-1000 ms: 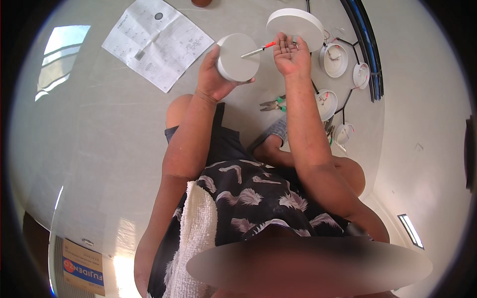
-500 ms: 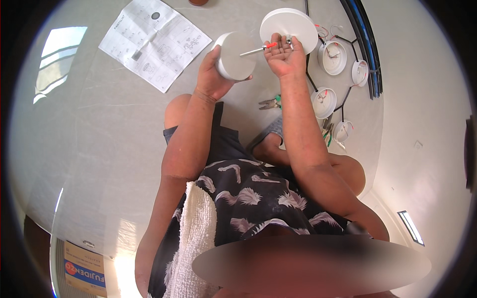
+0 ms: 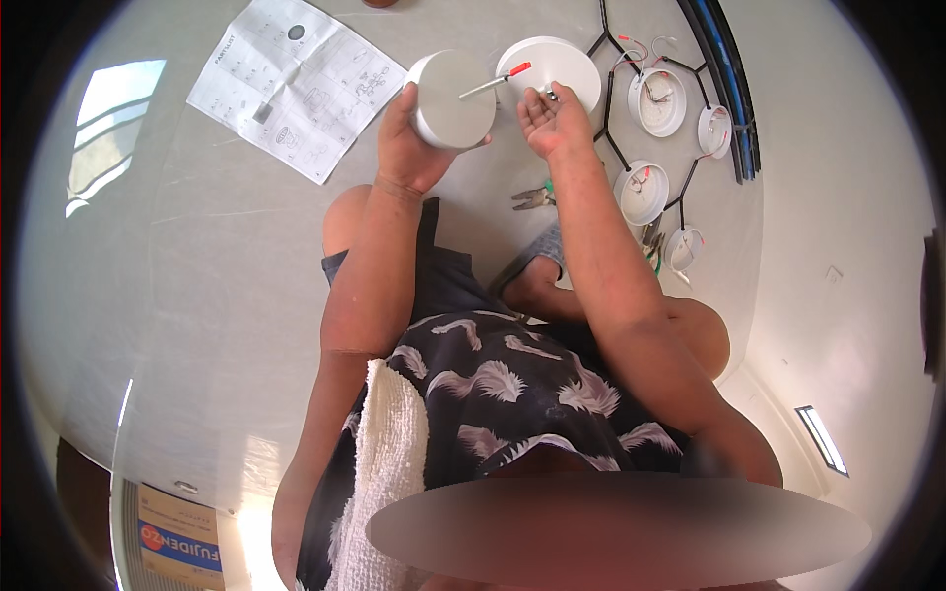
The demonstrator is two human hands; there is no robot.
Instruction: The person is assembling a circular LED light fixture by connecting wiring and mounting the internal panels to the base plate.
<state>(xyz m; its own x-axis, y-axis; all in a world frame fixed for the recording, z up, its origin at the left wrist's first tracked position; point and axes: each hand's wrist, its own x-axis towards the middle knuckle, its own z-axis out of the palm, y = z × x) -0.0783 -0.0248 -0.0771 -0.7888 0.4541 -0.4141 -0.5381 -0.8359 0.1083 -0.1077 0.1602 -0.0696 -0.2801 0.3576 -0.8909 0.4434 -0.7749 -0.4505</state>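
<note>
My left hand [image 3: 416, 148] is wrapped round the side of a white round drum-shaped piece [image 3: 445, 110], its flat face turned toward the right. From that face sticks a thin white wire [image 3: 483, 89] with a red end. Palm up beside it, my right hand [image 3: 557, 126] pinches a small shiny metal piece [image 3: 552, 95] between thumb and finger; its exact kind is too small to tell. Just beyond those fingers lies a large white disc [image 3: 567, 64], partly hidden by the hand.
On the floor to the right, black rods [image 3: 609, 138] link several white round cups [image 3: 656, 103] with red and white wires. Pliers [image 3: 535, 198] lie near my foot. An unfolded instruction sheet [image 3: 296, 89] lies at far left, black tubing [image 3: 724, 89] along the right wall.
The whole view has shifted slightly. My right hand's fingers have curled in more, with the small metal piece now at the thumb and fingertip. My left hand still holds the drum-shaped piece.
</note>
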